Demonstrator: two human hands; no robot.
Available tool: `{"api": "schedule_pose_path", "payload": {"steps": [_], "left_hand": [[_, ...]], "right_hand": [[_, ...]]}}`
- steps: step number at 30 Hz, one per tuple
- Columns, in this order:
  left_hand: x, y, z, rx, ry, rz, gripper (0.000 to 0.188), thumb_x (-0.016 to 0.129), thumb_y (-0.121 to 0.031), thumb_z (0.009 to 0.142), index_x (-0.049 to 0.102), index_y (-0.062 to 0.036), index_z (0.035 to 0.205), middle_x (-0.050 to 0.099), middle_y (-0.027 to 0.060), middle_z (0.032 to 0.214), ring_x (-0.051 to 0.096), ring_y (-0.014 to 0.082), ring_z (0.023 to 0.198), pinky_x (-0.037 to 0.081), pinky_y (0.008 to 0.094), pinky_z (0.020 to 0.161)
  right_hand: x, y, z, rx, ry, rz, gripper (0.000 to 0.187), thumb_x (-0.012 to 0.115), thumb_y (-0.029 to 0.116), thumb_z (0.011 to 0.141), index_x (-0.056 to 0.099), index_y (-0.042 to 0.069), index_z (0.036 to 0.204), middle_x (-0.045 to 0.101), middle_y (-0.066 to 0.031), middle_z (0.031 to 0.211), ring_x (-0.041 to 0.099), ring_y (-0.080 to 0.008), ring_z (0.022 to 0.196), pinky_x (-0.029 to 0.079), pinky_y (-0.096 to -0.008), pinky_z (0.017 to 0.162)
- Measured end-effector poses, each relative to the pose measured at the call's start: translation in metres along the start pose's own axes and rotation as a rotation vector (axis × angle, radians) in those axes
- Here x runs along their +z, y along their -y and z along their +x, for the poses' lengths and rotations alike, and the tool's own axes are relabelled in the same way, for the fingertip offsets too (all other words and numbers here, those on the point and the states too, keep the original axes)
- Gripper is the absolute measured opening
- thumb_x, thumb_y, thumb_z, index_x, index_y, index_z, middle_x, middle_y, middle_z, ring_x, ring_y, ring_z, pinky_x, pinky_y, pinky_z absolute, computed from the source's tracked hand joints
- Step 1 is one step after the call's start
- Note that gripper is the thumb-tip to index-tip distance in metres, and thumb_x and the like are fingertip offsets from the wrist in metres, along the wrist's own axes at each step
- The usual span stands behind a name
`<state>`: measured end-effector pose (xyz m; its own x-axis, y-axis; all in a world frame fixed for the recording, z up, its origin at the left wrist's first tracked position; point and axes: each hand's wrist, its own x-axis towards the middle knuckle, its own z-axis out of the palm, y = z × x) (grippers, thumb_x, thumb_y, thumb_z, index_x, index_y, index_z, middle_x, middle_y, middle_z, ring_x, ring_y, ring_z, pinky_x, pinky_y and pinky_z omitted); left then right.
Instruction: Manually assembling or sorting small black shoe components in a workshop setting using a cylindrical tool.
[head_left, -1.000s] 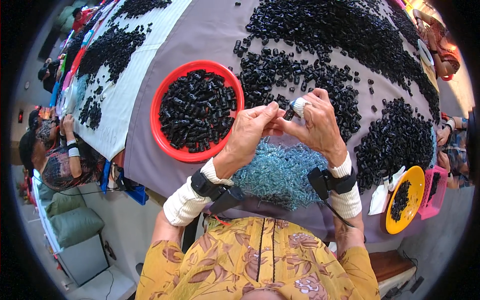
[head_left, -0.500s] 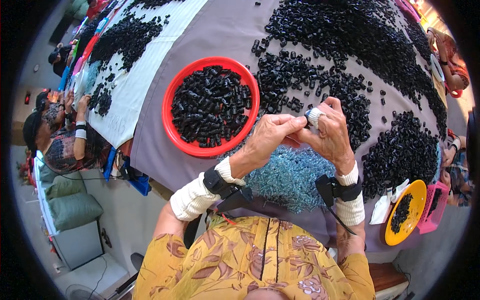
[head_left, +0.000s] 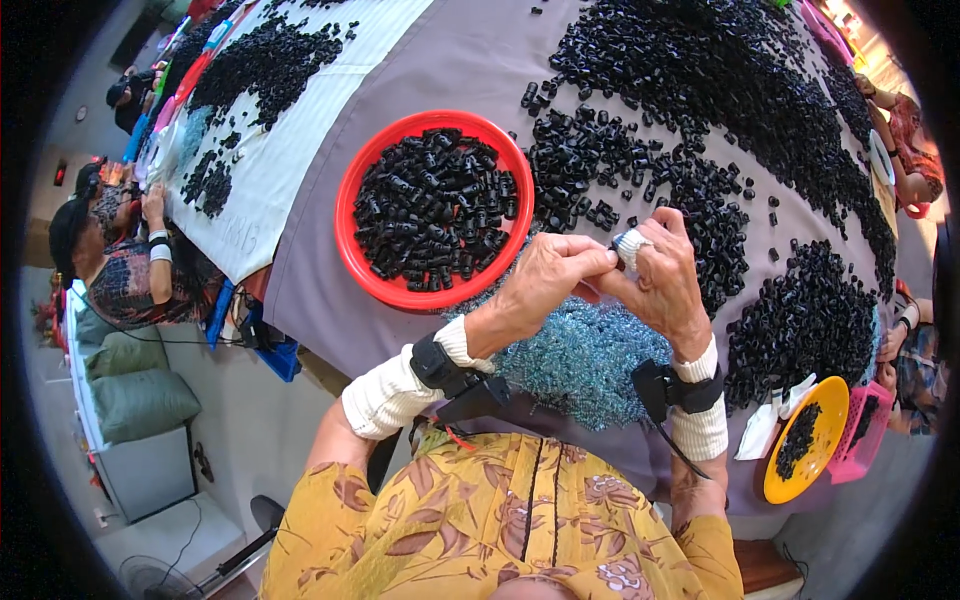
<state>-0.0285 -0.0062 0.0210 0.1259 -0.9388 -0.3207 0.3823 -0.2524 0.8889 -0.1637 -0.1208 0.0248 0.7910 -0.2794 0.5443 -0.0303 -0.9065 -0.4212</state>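
Note:
My left hand (head_left: pixel 535 285) and my right hand (head_left: pixel 662 290) meet above a heap of small clear-blue pieces (head_left: pixel 575 365). Their fingertips pinch together on a small black plastic part (head_left: pixel 613 247), mostly covered by the fingers. A white cloth wrap (head_left: pixel 630 246) sits on a finger of my right hand. To the left of my hands stands a red round tray (head_left: pixel 347 232) filled with black plastic parts (head_left: pixel 430 205). Loose black parts (head_left: pixel 690 200) lie scattered just beyond my right hand.
A large spread of black parts (head_left: pixel 690 80) covers the far table, with another pile (head_left: pixel 800 320) at right. A yellow plate (head_left: pixel 828 425), pink basket (head_left: pixel 850 455) and white cloth (head_left: pixel 762 430) lie at the near right. Other people work at left and right.
The table scene has shifted slightly to the right in view as my head turned. My hands stay pinched together in nearly the same place, with fingers slightly adjusted.

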Motion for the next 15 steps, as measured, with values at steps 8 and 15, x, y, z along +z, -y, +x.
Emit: {"api": "schedule_pose_path", "payload": {"steps": [8,15], "left_hand": [[-0.027,-0.005,-0.004,0.092,-0.155,-0.093,0.024,0.056,-0.02,0.093,0.064,0.0009,0.101,0.066,0.0061,0.088,0.064,0.0116,0.077,0.053,0.0252,0.071],[-0.075,-0.006,-0.007,0.208,-0.358,-0.219,0.028,0.056,-0.026,0.093,0.062,0.0005,0.101,0.065,0.0069,0.086,0.063,0.0141,0.073,0.054,0.0258,0.068]], "right_hand": [[-0.006,0.005,0.007,0.101,0.052,-0.095,0.033,0.074,0.029,0.07,0.053,0.003,0.068,0.051,-0.0074,0.063,0.051,-0.0259,0.062,0.039,-0.0376,0.071],[-0.008,-0.004,-0.01,0.142,0.157,-0.146,0.032,0.071,0.027,0.076,0.053,0.003,0.067,0.05,-0.0092,0.063,0.049,-0.0267,0.062,0.037,-0.0363,0.068]]}}
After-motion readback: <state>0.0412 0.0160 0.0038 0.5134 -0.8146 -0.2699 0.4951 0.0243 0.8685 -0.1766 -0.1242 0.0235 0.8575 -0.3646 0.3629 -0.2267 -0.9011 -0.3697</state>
